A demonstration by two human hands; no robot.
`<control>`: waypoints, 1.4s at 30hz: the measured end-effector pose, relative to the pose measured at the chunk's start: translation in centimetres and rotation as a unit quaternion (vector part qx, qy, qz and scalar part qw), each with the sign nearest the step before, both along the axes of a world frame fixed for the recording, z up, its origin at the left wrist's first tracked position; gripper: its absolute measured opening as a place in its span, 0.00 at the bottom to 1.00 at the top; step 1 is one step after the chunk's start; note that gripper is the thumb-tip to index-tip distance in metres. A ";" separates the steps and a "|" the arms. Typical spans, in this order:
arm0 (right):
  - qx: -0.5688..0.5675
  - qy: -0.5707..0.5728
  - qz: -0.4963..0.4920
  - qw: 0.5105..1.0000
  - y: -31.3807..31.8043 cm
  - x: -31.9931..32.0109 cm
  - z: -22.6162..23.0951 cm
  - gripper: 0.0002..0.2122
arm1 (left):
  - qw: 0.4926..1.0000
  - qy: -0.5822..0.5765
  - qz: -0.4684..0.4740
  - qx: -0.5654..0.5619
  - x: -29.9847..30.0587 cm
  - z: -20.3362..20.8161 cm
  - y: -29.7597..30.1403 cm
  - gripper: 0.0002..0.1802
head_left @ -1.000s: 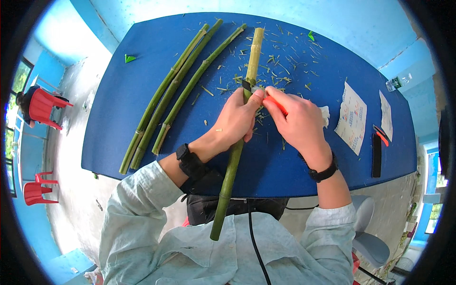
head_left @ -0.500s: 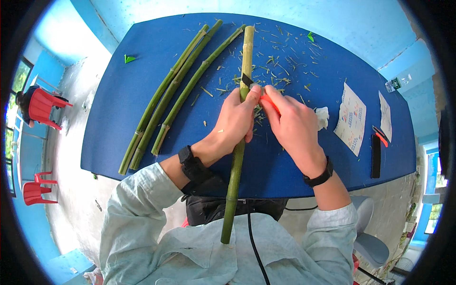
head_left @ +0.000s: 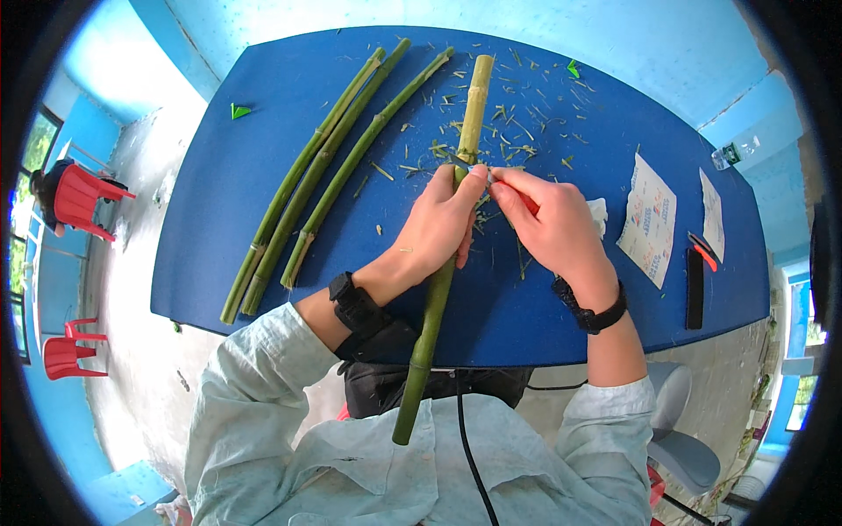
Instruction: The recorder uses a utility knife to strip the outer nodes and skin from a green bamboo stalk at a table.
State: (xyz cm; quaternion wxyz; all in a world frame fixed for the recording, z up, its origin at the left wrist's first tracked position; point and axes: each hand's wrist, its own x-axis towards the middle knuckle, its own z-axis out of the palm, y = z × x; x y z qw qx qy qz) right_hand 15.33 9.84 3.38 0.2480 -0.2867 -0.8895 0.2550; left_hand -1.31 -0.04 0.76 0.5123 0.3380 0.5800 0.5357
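Note:
A bamboo pole (head_left: 424, 337) slants from my shirt front out over the table. Its far part is pale and stripped, its near part green. My left hand (head_left: 441, 215) is closed around the pole near its middle, the thumb up by the blade. In my right hand (head_left: 553, 223) is a utility knife (head_left: 531, 204) with an orange handle. Its dark blade lies across the pole where pale and green meet, just beyond my left thumb. Green shavings (head_left: 522, 131) are scattered around the pole's far part.
Three green bamboo poles (head_left: 329, 153) lie side by side on the blue table (head_left: 570, 316), left of my hands. To the right are two printed paper sheets (head_left: 650, 223), a crumpled tissue (head_left: 597, 215), an orange-handled tool (head_left: 704, 256) and a black strip (head_left: 695, 294). Red chairs (head_left: 83, 197) stand at far left.
The pole has swung, its far end to the right and its near end to the left. The blade has come nearer me along the pole, and my right hand has shifted slightly right and nearer.

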 end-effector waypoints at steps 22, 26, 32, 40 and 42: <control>0.168 0.007 -0.020 0.986 -1.4 -0.5 -1.3 0.13 | 0.999 0.036 0.035 -0.003 0.3 -0.1 -0.1 0.26; 0.174 0.003 -0.036 0.984 -1.8 -1.0 -1.5 0.13 | 0.999 0.029 0.042 0.011 0.3 -0.2 -0.1 0.26; 0.207 -0.012 -0.050 0.977 -2.0 -1.3 -1.8 0.12 | 0.996 0.006 0.087 -0.018 1.1 0.2 0.4 0.26; 0.218 -0.056 -0.070 0.972 -2.2 -1.7 -2.2 0.14 | 0.990 -0.042 0.128 -0.030 2.0 0.0 1.2 0.24; 0.211 -0.060 -0.066 0.973 -2.3 -1.9 -2.1 0.14 | 0.989 -0.043 0.138 -0.037 2.0 0.2 1.2 0.24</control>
